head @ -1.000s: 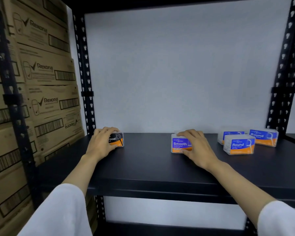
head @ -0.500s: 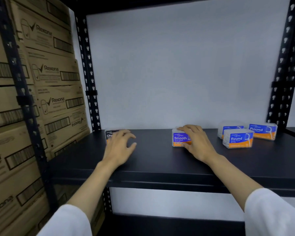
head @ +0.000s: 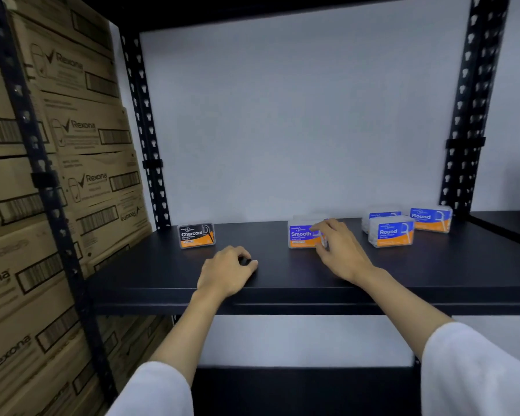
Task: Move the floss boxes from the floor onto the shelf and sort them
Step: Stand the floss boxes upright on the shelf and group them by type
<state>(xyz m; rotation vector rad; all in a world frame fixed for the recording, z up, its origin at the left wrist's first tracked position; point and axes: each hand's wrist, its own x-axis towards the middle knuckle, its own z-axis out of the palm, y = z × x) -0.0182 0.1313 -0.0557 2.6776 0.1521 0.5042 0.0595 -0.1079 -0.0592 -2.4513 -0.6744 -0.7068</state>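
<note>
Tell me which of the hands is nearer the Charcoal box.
Left. The left hand lies just in front of the Charcoal box, not touching; the right hand is farther right, at the Smooth box.

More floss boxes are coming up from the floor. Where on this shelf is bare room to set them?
Bare shelf lies between the Charcoal box and the Smooth box, and along the front edge. It is crowded at right, where three Round boxes cluster.
</note>
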